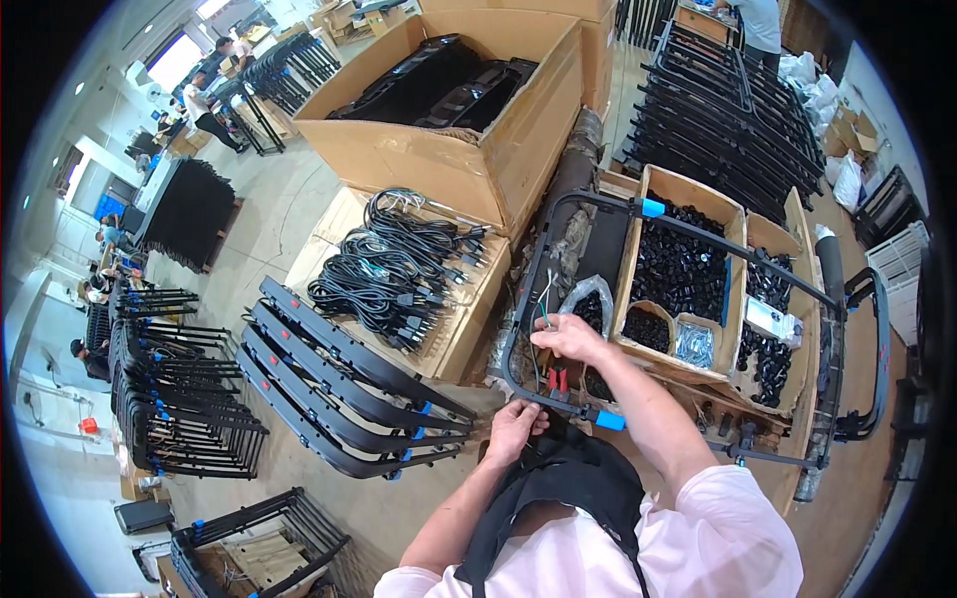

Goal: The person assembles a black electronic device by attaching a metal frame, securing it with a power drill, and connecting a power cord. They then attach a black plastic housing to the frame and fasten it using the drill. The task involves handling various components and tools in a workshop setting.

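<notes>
A black tubular frame [733, 246] with blue wrappings lies across the bench in front of me. My right hand [570, 338] is closed over the frame's left end, thumb and fingers pinching thin wires [545, 296] whose pale ends stick up above it. Lower down, my left hand [513, 431] has its fingers pressed together at the frame's near corner; what they grip is hidden. Red-handled pliers [558, 379] stand between the frame's near bar and my right forearm.
Right of my hands, a divided box [733, 374] holds black plastic parts and screws [695, 344]. Coiled black power cords [384, 274] lie on a carton to the left, beside stacked curved black rails [339, 384]. A big carton [399, 164] stands beyond; other people work far left.
</notes>
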Tool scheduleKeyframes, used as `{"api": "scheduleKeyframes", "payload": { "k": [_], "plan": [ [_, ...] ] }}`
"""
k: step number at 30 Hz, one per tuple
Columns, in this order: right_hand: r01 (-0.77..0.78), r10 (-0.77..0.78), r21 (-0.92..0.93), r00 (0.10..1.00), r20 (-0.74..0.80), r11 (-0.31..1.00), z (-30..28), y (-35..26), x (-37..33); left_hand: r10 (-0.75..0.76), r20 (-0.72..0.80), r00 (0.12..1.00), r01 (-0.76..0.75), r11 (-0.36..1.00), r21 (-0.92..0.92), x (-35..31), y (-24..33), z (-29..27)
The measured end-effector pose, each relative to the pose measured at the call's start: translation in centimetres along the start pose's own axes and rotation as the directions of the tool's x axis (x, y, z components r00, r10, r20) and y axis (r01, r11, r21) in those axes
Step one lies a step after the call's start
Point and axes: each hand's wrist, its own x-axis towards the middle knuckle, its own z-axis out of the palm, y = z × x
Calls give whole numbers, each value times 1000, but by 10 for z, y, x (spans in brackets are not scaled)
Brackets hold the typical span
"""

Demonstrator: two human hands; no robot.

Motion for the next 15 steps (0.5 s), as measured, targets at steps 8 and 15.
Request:
{"api": "scheduleKeyframes", "payload": {
  "k": [8, 15],
  "plan": [
    [-61, -214, -667, 922, -322, 743, -109, 25, -16, -1, 50, 999, 7, 992, -124, 2, -3, 7],
    [80, -343, -951, 939, -28, 297, -89, 60, 19, 48, 104, 993, -20, 968, -250, -1, 3, 10]
  ]
}}
